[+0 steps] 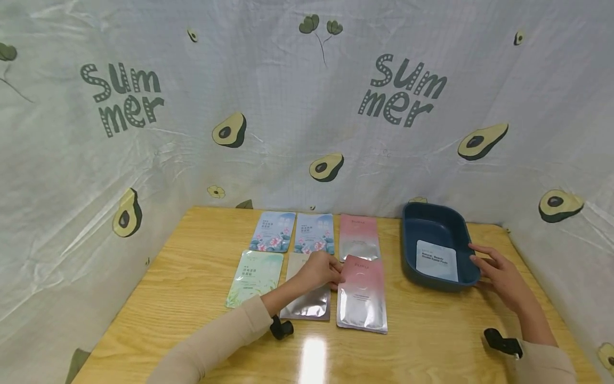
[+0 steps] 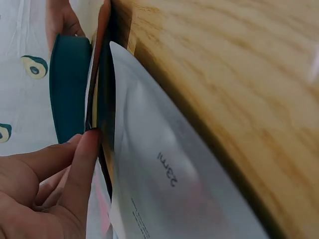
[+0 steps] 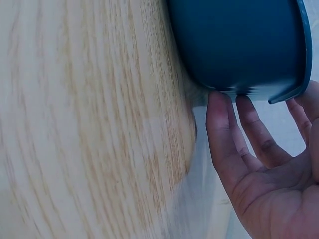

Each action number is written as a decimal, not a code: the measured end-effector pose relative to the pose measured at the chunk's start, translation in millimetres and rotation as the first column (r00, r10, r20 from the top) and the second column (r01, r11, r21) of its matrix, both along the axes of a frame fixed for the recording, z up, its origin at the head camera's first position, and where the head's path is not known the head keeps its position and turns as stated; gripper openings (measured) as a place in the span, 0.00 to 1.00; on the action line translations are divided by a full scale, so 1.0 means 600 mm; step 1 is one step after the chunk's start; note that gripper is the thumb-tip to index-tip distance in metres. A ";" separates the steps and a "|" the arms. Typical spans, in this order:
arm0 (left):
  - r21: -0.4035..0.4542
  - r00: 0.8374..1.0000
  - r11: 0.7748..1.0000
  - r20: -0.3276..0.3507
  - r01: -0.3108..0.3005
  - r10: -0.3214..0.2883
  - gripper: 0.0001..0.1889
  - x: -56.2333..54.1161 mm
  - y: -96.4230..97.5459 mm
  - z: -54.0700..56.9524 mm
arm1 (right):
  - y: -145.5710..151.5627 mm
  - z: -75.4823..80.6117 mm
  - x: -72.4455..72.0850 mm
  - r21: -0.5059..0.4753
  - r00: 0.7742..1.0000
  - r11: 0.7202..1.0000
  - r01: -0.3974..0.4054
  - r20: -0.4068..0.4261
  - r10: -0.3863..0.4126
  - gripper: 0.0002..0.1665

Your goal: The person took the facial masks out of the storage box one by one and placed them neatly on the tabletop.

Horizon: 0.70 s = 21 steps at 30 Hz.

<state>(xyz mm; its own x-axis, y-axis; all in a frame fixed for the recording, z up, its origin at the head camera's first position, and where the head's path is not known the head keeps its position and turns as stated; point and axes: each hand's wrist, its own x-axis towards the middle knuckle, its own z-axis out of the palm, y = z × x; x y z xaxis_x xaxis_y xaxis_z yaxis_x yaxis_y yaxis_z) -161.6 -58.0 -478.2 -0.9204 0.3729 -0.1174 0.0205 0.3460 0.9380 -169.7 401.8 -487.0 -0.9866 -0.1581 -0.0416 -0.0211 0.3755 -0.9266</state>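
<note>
My left hand point(image 1: 318, 272) pinches the left edge of a pink and silver sachet point(image 1: 362, 298) between thumb and fingers. In the left wrist view that sachet's edge point(image 2: 91, 102) appears thin, side-on. Under my left hand and wrist lies a beige and silver sachet point(image 1: 307, 304), partly hidden; its printed surface point(image 2: 169, 174) fills the lower part of the left wrist view. On the right, my right hand point(image 1: 503, 277) holds the side of a dark blue basin point(image 1: 438, 213), fingertips at its rim and outer wall. A white sachet point(image 1: 436, 261) lies inside the basin.
Two blue floral sachets point(image 1: 273, 232) and another pink sachet point(image 1: 358, 234) form the back row. A green sachet point(image 1: 254, 277) lies at the front left. The wooden table point(image 1: 422, 341) meets a printed white cloth point(image 1: 278, 176) behind it.
</note>
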 end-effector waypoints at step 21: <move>-0.036 0.980 0.998 0.192 -0.056 0.061 0.03 0.006 0.012 0.003 | 0.003 0.005 -0.002 0.010 1.000 1.000 -0.012 0.005 0.012 0.32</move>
<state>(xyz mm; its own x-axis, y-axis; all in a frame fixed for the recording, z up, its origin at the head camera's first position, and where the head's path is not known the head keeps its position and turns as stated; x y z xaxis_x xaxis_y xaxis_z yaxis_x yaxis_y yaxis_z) -157.9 -50.7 -476.3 -0.8996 0.3127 -0.3050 -0.1806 0.3695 0.9115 -170.6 403.9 -483.9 -0.9844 -0.1691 -0.0478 -0.0212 0.3843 -0.9230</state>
